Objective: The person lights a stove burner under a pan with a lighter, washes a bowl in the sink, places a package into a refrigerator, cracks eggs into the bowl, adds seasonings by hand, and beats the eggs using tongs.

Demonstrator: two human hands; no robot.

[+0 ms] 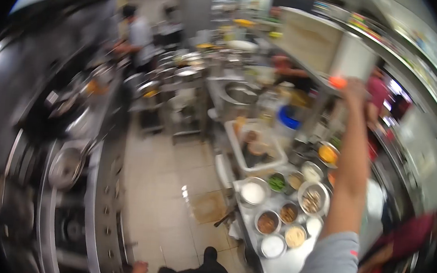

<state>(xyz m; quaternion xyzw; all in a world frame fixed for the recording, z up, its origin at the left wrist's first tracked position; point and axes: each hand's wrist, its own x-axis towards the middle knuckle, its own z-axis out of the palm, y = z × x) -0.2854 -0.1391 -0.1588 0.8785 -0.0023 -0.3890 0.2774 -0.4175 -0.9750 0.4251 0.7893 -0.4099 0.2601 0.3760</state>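
My right arm stretches up and forward, with my right hand (pixel 356 89) raised high by the shelf. A bright orange-red thing (pixel 337 82) is at its fingers and looks gripped; blur hides its kind. Low at the bottom edge hangs my left hand (pixel 138 271), beside the stove front; its fingers are too blurred to make out. Under my right arm, bowls and tubs of food stand on a steel counter (pixel 277 269): white contents (pixel 252 192), chopped greens (pixel 277 182), brown pieces (pixel 267 222) and a larger bowl of pale pieces (pixel 311 199).
Along the left runs a stove (pixel 94 219) with a pan (pixel 66 167) on it. A tiled floor (pixel 159 193) lies between stove and counter. A white tub (pixel 250 162) stands farther up the counter. One person (pixel 139 38) is at the back left; a person in maroon (pixel 407 236) is at the right.
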